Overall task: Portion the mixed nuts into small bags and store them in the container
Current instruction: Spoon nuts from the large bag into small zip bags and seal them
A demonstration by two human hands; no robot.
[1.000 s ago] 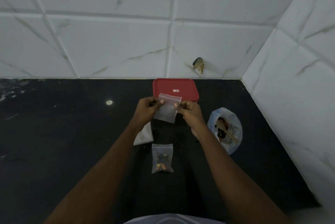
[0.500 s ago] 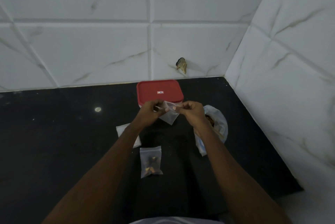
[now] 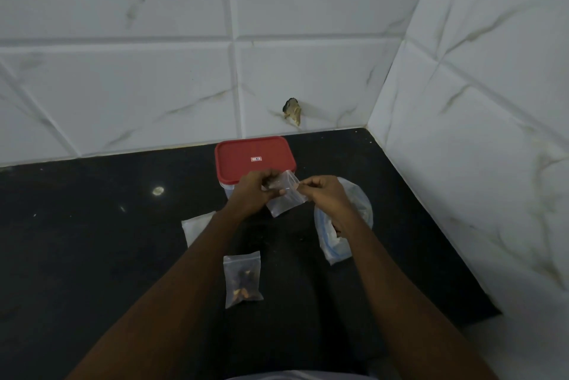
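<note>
Both hands hold one small clear bag point(image 3: 284, 198) above the black worktop point(image 3: 92, 241). Left hand point(image 3: 257, 192): grip pressed together, thumb and fingers pinching the bag's upper left edge. Right hand point(image 3: 326, 196): grip likewise pinched, fingertips point(image 3: 303, 191) nipping the upper right corner. The bag is thin, glossy plastic film, roughly rectangular, tilted, and looks empty. Behind it, against the white marble-veined tiled wall point(image 3: 154, 87), stands a clear rectangular container with a red, round-cornered lid point(image 3: 254, 158), closed. Under the right wrist lies a larger crumpled clear bag with a blue strip point(image 3: 334, 244), its dark contents mostly hidden. Nearer the person lies a flat filled bag of mixed nuts point(image 3: 243, 279); a pale flat bag point(image 3: 197, 227) lies beside the left forearm.
</note>
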